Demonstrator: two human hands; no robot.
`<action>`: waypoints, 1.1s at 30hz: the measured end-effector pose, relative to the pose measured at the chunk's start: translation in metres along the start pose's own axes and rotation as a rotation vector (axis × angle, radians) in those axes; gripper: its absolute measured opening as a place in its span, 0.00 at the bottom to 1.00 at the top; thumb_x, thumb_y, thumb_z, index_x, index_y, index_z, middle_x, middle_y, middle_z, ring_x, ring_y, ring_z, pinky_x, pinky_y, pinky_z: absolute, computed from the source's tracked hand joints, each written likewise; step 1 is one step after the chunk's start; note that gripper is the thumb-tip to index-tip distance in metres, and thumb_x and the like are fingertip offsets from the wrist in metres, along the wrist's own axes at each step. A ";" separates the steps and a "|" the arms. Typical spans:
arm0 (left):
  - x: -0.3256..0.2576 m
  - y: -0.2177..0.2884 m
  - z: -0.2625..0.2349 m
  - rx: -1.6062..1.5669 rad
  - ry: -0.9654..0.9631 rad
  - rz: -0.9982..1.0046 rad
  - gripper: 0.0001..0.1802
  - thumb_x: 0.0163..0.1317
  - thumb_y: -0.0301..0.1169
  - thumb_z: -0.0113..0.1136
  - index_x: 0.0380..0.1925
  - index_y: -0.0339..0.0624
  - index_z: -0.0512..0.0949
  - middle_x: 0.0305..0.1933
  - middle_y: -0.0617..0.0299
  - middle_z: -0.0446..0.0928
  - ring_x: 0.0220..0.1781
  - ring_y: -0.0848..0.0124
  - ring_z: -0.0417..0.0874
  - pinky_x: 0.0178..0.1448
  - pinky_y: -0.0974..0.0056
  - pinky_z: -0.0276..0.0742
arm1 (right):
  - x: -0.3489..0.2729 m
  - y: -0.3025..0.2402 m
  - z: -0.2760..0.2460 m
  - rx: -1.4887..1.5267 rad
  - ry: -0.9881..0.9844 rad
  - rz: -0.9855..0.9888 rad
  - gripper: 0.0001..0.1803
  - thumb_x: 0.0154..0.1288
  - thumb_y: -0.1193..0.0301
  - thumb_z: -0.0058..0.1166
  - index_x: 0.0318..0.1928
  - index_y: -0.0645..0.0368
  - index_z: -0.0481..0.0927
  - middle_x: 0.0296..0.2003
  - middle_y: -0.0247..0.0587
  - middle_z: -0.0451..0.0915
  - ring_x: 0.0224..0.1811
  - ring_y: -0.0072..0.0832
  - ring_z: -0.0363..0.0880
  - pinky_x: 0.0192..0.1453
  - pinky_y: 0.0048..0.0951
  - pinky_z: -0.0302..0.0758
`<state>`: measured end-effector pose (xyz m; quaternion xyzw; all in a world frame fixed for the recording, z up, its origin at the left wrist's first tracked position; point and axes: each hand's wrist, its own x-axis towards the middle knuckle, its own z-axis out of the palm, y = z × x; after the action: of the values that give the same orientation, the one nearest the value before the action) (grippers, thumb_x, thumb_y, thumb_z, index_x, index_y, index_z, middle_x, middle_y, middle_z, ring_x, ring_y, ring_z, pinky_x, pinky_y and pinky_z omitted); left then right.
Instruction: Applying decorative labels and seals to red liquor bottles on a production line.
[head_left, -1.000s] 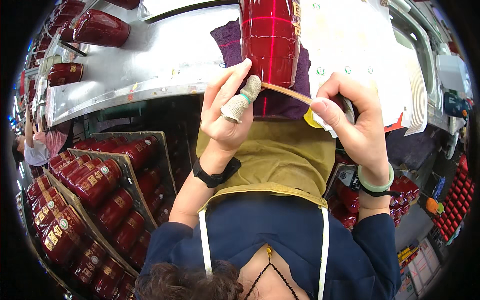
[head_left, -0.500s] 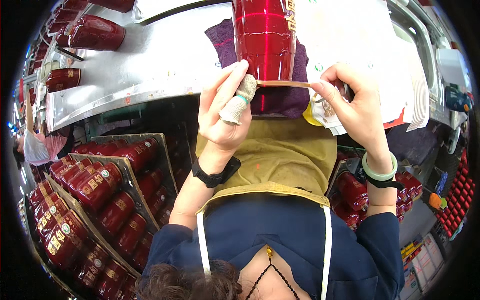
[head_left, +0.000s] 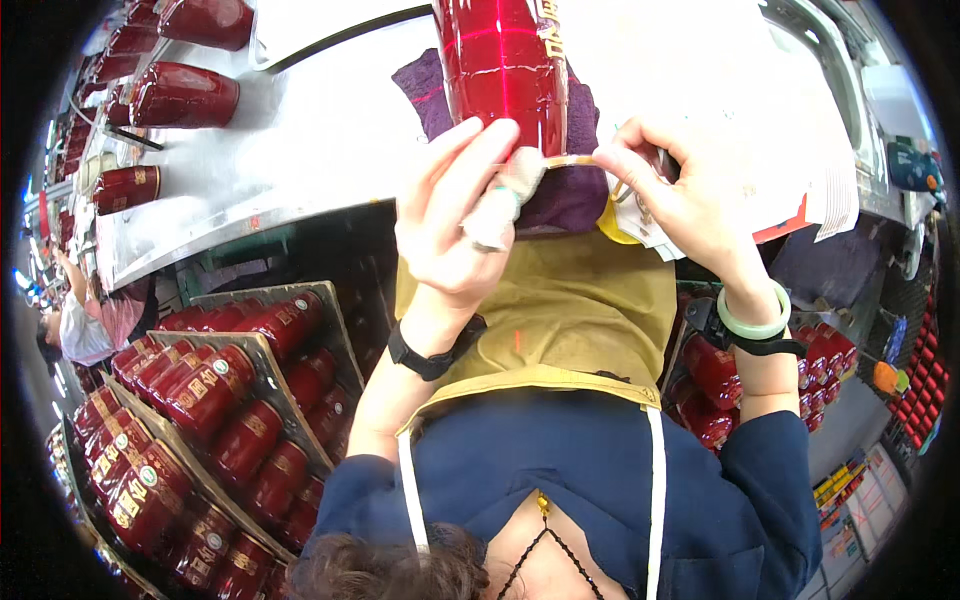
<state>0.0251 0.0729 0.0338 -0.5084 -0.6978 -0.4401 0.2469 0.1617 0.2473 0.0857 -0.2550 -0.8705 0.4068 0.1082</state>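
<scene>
A glossy dark-red jar (head_left: 505,85) with gold lettering lies on its side on a folded purple towel (head_left: 560,205). A thin gold strip (head_left: 575,160) runs along its near end, between my hands. My left hand (head_left: 455,215) is at the jar's near left edge, fingertips against the wall. Its thumb, wrapped in a pale cloth cover (head_left: 505,205) with a green band, presses the strip at the jar's edge. The strip's other end is pinched between thumb and index finger of my right hand (head_left: 685,185). A thin curved thing below those fingers is too small to make out.
More red jars (head_left: 185,95) lie at the left on the metal table (head_left: 270,150). Racks of jars (head_left: 210,385) stand below left, others (head_left: 710,375) below right. White printed sheets (head_left: 780,150) lie right of the towel. A person (head_left: 90,320) is at the far left.
My left hand has slid right along the jar's near end, and less of the strip shows between my hands. The jar and my right hand sit slightly further left in view.
</scene>
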 end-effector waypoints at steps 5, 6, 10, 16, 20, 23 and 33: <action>-0.019 -0.002 0.006 -0.321 0.211 -0.311 0.19 0.55 0.12 0.74 0.48 0.25 0.85 0.52 0.49 0.88 0.51 0.61 0.88 0.57 0.59 0.86 | -0.003 -0.009 0.003 0.088 -0.037 -0.007 0.11 0.71 0.67 0.67 0.35 0.62 0.84 0.26 0.26 0.77 0.28 0.14 0.69 0.34 0.21 0.66; -0.018 -0.002 0.004 -0.319 0.210 -0.311 0.19 0.55 0.12 0.74 0.48 0.25 0.85 0.52 0.49 0.88 0.51 0.61 0.88 0.57 0.59 0.86 | -0.003 -0.011 0.001 0.090 -0.038 -0.008 0.11 0.71 0.67 0.67 0.35 0.62 0.84 0.26 0.26 0.77 0.28 0.14 0.69 0.34 0.21 0.66; -0.014 -0.005 0.000 -0.065 0.106 -0.124 0.20 0.54 0.12 0.74 0.49 0.25 0.85 0.52 0.48 0.87 0.51 0.60 0.88 0.58 0.60 0.85 | -0.002 -0.007 -0.002 0.132 -0.033 -0.070 0.11 0.71 0.69 0.66 0.33 0.62 0.83 0.26 0.27 0.75 0.27 0.15 0.67 0.33 0.22 0.64; -0.010 0.003 0.001 -0.016 0.082 -0.080 0.19 0.58 0.15 0.73 0.51 0.25 0.84 0.55 0.49 0.86 0.53 0.57 0.86 0.55 0.60 0.85 | -0.002 -0.005 -0.004 0.112 -0.050 -0.019 0.15 0.68 0.60 0.69 0.35 0.60 0.86 0.27 0.34 0.79 0.27 0.23 0.74 0.35 0.28 0.72; 0.001 0.005 -0.002 0.080 0.035 0.052 0.25 0.58 0.14 0.73 0.57 0.25 0.81 0.59 0.49 0.83 0.55 0.56 0.86 0.58 0.59 0.86 | 0.003 -0.001 -0.001 0.135 -0.058 -0.033 0.15 0.69 0.61 0.68 0.35 0.61 0.85 0.28 0.36 0.78 0.27 0.24 0.73 0.34 0.30 0.70; -0.013 0.003 0.008 -0.188 0.155 -0.162 0.25 0.59 0.12 0.71 0.58 0.23 0.79 0.60 0.47 0.83 0.60 0.55 0.86 0.65 0.56 0.85 | 0.002 -0.002 0.000 0.155 -0.052 -0.041 0.14 0.69 0.62 0.68 0.35 0.61 0.86 0.28 0.36 0.78 0.27 0.25 0.73 0.34 0.30 0.70; -0.015 0.001 -0.004 -0.031 0.070 -0.118 0.23 0.55 0.10 0.73 0.53 0.22 0.83 0.55 0.45 0.86 0.52 0.59 0.89 0.59 0.60 0.87 | -0.003 -0.024 -0.011 0.263 -0.006 -0.194 0.10 0.67 0.67 0.71 0.34 0.60 0.86 0.25 0.27 0.78 0.26 0.14 0.71 0.30 0.23 0.66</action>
<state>0.0306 0.0620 0.0243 -0.4543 -0.7106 -0.4822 0.2371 0.1598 0.2394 0.1112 -0.1524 -0.8305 0.5058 0.1769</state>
